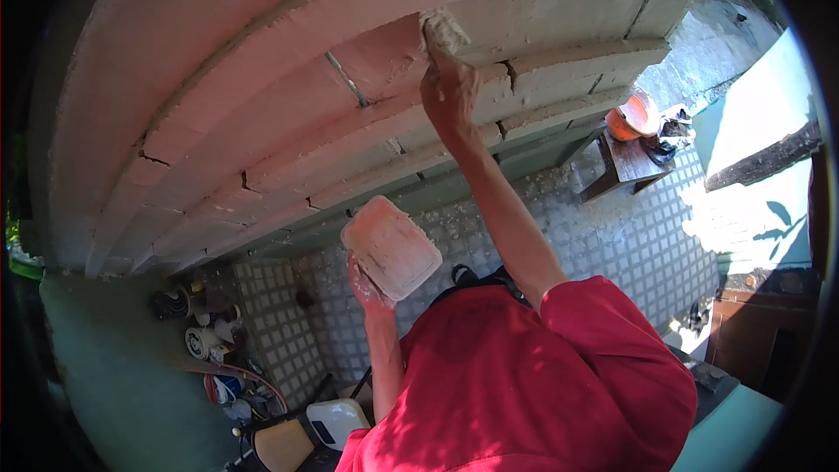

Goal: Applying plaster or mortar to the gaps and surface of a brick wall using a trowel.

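Note:
My right hand [450,92] is raised to the wall and closed around a small, plaster-caked hand tool [444,28]. Its kind is hard to tell under the pale lumpy coating. It touches, or nearly touches, the recessed band between two ledges of the stepped wall [559,22]. Lower down, my left hand [370,288] grips a rounded rectangular plastic tub [393,249] from its left side and below. Pale plaster smears coat the tub, and the fingers under it are partly hidden. Whitish plaster also marks my left hand.
Cracks and a narrow open gap [348,79] run across the wall's ledges. An orange bucket [633,115] stands on a small wooden stool [622,162] at the right. Cans and tools [205,343] crowd the lower left, near a chair [281,446]. Spatters dot the tiled floor [559,218].

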A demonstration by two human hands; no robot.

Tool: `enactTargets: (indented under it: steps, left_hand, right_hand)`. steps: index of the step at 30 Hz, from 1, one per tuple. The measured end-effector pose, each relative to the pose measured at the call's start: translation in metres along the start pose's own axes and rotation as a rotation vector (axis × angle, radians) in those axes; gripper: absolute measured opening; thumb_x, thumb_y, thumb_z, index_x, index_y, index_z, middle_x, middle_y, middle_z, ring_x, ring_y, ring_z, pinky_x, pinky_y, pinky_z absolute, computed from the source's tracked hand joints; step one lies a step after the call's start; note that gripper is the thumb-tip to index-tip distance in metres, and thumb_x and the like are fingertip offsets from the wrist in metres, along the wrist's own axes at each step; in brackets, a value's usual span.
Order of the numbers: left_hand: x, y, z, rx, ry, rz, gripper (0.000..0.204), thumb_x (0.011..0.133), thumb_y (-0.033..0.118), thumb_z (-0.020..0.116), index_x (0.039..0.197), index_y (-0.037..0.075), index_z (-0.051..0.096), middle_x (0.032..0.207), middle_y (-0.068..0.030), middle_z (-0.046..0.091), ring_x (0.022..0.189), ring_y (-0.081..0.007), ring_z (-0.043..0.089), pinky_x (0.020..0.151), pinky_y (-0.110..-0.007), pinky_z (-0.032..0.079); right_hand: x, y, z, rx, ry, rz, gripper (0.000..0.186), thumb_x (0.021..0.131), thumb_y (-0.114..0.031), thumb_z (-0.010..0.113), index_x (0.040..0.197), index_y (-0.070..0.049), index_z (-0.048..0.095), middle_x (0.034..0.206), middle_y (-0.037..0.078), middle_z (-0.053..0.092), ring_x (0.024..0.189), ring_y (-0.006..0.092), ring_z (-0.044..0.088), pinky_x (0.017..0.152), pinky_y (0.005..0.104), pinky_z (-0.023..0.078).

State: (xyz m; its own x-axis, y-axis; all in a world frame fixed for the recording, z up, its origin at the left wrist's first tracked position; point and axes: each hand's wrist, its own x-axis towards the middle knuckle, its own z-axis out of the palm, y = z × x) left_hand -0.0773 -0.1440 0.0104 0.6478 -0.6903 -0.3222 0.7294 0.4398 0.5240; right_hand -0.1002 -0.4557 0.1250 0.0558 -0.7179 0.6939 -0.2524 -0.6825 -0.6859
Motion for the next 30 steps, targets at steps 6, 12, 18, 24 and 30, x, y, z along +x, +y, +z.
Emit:
enactTargets:
  steps: [6,12,18,24,30]
  left_hand:
    - [-0.002,0.007,0.007,-0.016,-0.035,-0.045,0.050,0.097,0.037,0.044,0.140,0.011,0.044,0.139,-0.0112,0.051,0.125,-0.0331,0.051,0.105,-0.049,0.042]
    - [-0.006,0.002,0.007,-0.022,-0.033,-0.030,0.050,0.098,0.037,0.045,0.140,0.011,0.044,0.139,-0.0114,0.051,0.125,-0.0331,0.051,0.105,-0.049,0.042]
    - [-0.002,0.002,0.027,0.026,-0.135,-0.038,0.055,0.097,0.039,0.043,0.144,0.010,0.039,0.144,-0.0153,0.045,0.128,-0.0387,0.047,0.106,-0.056,0.040]
    - [0.004,0.004,0.006,-0.017,-0.030,-0.011,0.047,0.098,0.035,0.046,0.139,0.011,0.046,0.137,-0.0079,0.053,0.124,-0.0288,0.052,0.104,-0.046,0.043]
    - [-0.001,-0.001,0.005,0.025,-0.001,0.005,0.046,0.098,0.035,0.046,0.137,0.011,0.047,0.136,-0.0075,0.054,0.122,-0.0286,0.053,0.103,-0.045,0.044]
  right_hand:
    - [-0.013,0.002,-0.040,0.161,-0.046,0.031,0.046,0.081,0.001,0.050,0.124,-0.011,0.064,0.086,0.024,0.064,0.069,0.0371,0.064,0.062,0.0392,0.050]
    - [0.039,0.054,-0.060,-0.038,0.116,0.289,0.043,0.084,-0.004,0.053,0.125,-0.012,0.064,0.107,0.020,0.065,0.078,0.0301,0.067,0.071,0.0310,0.049]
    - [0.000,0.009,-0.026,-0.036,-0.062,0.082,0.047,0.081,0.003,0.052,0.123,-0.014,0.065,0.088,0.024,0.062,0.065,0.0381,0.062,0.062,0.0372,0.050]
    - [0.022,0.073,-0.065,0.229,0.075,0.156,0.022,0.082,0.004,0.051,0.101,0.003,0.061,0.072,0.005,0.050,0.069,0.0086,0.044,0.063,0.0241,0.043]
    - [0.026,0.078,-0.048,0.227,0.124,0.064,0.047,0.082,0.003,0.046,0.123,-0.009,0.065,0.090,0.029,0.062,0.061,0.0241,0.061,0.061,0.0321,0.048]
